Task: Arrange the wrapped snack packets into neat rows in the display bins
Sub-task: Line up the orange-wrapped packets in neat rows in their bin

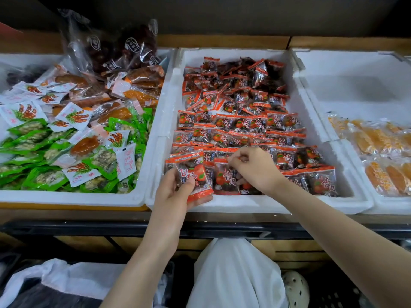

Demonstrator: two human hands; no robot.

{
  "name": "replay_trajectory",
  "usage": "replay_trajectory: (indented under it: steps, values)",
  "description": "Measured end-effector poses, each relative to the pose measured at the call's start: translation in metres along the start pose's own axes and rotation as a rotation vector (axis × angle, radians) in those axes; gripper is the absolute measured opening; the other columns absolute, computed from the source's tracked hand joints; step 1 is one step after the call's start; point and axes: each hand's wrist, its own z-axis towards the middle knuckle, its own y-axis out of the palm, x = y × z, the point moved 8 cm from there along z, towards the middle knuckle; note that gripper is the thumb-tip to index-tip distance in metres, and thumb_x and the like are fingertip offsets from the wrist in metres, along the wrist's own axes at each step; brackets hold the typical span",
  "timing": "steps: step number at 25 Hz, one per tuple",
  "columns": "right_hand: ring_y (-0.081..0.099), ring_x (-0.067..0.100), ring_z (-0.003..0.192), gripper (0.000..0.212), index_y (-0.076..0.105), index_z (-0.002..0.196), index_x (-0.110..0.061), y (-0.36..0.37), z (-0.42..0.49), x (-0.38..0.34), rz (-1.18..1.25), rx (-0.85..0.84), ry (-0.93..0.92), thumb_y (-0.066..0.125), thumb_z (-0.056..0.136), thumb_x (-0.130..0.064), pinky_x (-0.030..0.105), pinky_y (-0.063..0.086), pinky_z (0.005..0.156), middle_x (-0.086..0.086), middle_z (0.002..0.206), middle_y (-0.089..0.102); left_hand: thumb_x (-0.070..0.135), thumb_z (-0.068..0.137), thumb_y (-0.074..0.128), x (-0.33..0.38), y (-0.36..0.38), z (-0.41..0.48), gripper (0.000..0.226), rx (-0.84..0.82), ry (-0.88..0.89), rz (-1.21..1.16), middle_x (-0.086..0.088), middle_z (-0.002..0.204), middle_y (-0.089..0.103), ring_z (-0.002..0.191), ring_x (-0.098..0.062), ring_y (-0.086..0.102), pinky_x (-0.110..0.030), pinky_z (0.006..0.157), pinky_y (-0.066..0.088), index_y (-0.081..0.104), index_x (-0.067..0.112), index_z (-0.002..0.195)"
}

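Nearest, the left hand (175,187) gripped an orange-edged clear plastic snack packet (193,174), tilted, over the near-left corner of the white foam bin (244,204). Just to its right, the right hand (253,167) seemed to pinch the top edge of a front-row packet (225,176). The row's left end lay below the left hand, so I judge this hand the nearer one.

Dark back wall (244,16); wooden shelf ledge (222,42); black rail (244,228) below; wood panels (289,247) underneath.

The left forearm (138,263) and right forearm (333,230) are bare up to the left hand (175,190) and right hand (255,172). A loose white garment (233,274) covers the legs, and one foot wears a pale clog (294,287) pierced with round holes.
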Motion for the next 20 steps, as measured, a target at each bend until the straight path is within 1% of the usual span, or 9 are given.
replay_trajectory:
  steps: [4,7,9,10,12,14,16,18,20]
  values:
    - [0.060,0.002,0.049,0.017,0.063,0.088,-0.007,0.009,0.002,0.004,0.037,-0.084,-0.006,0.055,0.094,-0.021,0.017,0.051,0.048,-0.004,0.085,0.061,0.006,0.095,0.051,-0.001,0.004,-0.001,0.029,-0.038,0.011,0.005,0.001,0.116,0.066,0.092,-0.013,0.070,-0.031,0.064,0.059,0.057,0.020,0.119]
    - [0.057,-0.004,0.071,0.024,0.058,0.114,-0.015,0.003,-0.004,-0.007,-0.215,-0.029,-0.140,0.049,0.096,-0.027,0.011,0.045,0.066,-0.005,0.103,0.055,0.006,0.094,0.053,0.002,0.007,0.000,0.035,-0.084,0.045,0.056,0.002,0.121,0.065,0.092,-0.011,0.069,-0.026,0.062,0.057,0.057,0.027,0.122]
    - [0.053,-0.007,0.079,0.032,0.051,0.127,-0.018,-0.013,-0.019,-0.025,-0.129,0.071,-0.269,0.046,0.097,-0.027,0.004,0.039,0.071,-0.007,0.113,0.050,0.013,0.093,0.058,0.011,0.012,0.001,0.038,-0.180,0.132,0.275,0.014,0.123,0.062,0.099,0.000,0.064,-0.018,0.072,0.053,0.055,0.042,0.117]
    - [0.052,-0.011,0.081,0.033,0.049,0.129,-0.021,-0.019,-0.028,-0.032,-0.042,0.062,-0.334,0.046,0.096,-0.026,0.004,0.040,0.071,-0.009,0.114,0.050,0.017,0.092,0.060,0.017,0.019,0.000,0.040,-0.268,0.180,0.463,0.022,0.122,0.060,0.106,0.007,0.059,-0.011,0.081,0.048,0.052,0.047,0.116]
    - [0.053,-0.010,0.091,0.037,0.049,0.127,-0.031,-0.019,-0.044,-0.044,-0.041,-0.057,-0.423,0.055,0.091,-0.025,0.009,0.044,0.076,-0.015,0.114,0.054,0.021,0.091,0.063,0.023,0.034,0.001,0.042,-0.437,0.236,0.810,0.026,0.114,0.057,0.111,0.011,0.052,-0.003,0.084,0.040,0.046,0.047,0.119]
    - [0.056,-0.009,0.088,0.040,0.052,0.120,-0.035,-0.017,-0.053,-0.044,-0.106,-0.172,-0.446,0.066,0.084,-0.023,0.011,0.045,0.073,-0.022,0.100,0.059,0.026,0.089,0.065,0.031,0.047,0.006,0.041,-0.498,0.246,0.979,0.018,0.107,0.059,0.106,0.000,0.056,-0.009,0.080,0.043,0.039,0.039,0.117]
    - [0.056,-0.005,0.072,0.033,0.061,0.110,-0.029,-0.023,-0.056,-0.040,-0.138,-0.171,-0.427,0.071,0.080,-0.023,0.009,0.042,0.064,-0.024,0.076,0.058,0.026,0.086,0.068,0.045,0.065,0.012,0.041,-0.490,0.305,0.979,0.014,0.097,0.063,0.093,-0.003,0.060,-0.013,0.076,0.046,0.036,0.033,0.112]
    - [0.049,0.001,0.060,0.026,0.063,0.103,-0.023,-0.030,-0.058,-0.034,-0.147,-0.134,-0.401,0.071,0.079,-0.027,0.011,0.038,0.057,-0.019,0.061,0.051,0.025,0.084,0.071,0.056,0.084,0.016,0.042,-0.454,0.403,0.901,0.015,0.081,0.064,0.078,0.003,0.059,-0.011,0.071,0.044,0.038,0.031,0.109]
    - [0.047,0.002,0.055,0.017,0.061,0.095,-0.025,-0.036,-0.059,-0.030,-0.174,-0.097,-0.402,0.069,0.081,-0.030,0.012,0.036,0.053,-0.017,0.057,0.050,0.024,0.085,0.070,0.061,0.095,0.018,0.041,-0.403,0.503,0.854,0.017,0.080,0.063,0.077,0.009,0.055,-0.005,0.071,0.041,0.039,0.033,0.110]
